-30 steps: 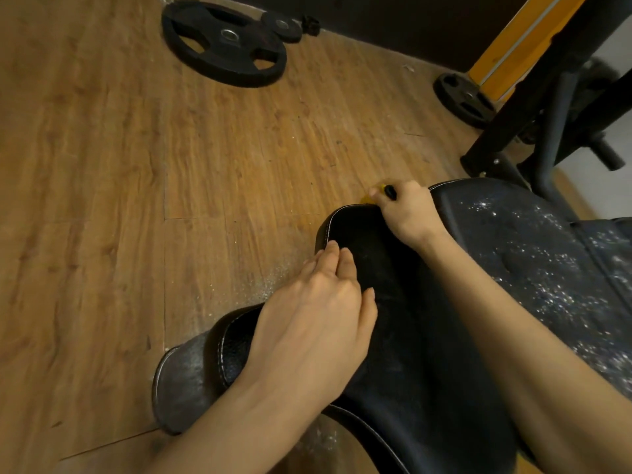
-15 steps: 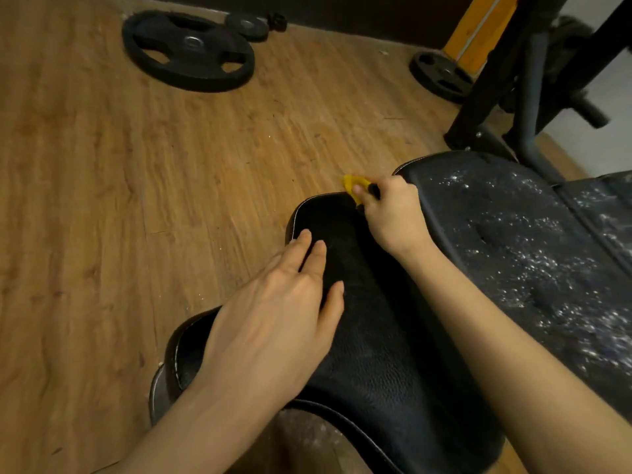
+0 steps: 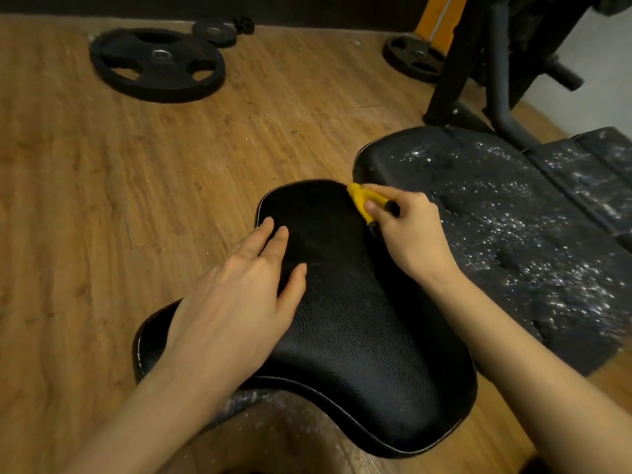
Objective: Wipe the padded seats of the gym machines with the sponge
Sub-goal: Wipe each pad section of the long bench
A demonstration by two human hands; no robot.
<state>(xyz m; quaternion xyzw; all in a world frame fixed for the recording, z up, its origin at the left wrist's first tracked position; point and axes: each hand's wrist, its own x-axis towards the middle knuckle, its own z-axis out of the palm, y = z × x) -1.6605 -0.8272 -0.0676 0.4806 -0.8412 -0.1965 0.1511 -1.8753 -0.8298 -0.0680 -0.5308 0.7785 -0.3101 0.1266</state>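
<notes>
**gymrat_42:** Compared with half a second back, the right hand [image 3: 408, 234] has slid along the far edge of the seat [image 3: 359, 319], and more of the yellow sponge [image 3: 363, 201] pokes out of the grip than before. The left hand [image 3: 236, 302] has barely shifted; it's flat on the pad like it was.

**padwiper:** Yep. Right hand's fingers are curled round the sponge, pinching it against the seat's far right corner, right at the seam next to the second pad [image 3: 506, 234]. There's a dark bit of the sponge sticking out by the knuckles, can't tell if it's a scrub layer or what. Left hand has its fingers straight and a bit spread, palm down on the left half of the seat, holding nothing.

**gymrat_42:** What's around it?

**padwiper:** The second pad just beside the seat is covered in white specks, and so is another dusty pad [image 3: 595, 172] further right. Behind those there's a dark machine frame [image 3: 478, 63] with a yellow upright [image 3: 441, 15]. On the wooden floor [image 3: 102, 200]: 1 big weight plate [image 3: 157, 65], 1 tiny plate [image 3: 214, 33] behind it, and 1 medium plate [image 3: 412, 58] near the frame's foot. All well apart from the hands, nothing crowding the seat. Both forearms cross over the near part of it though.
</notes>
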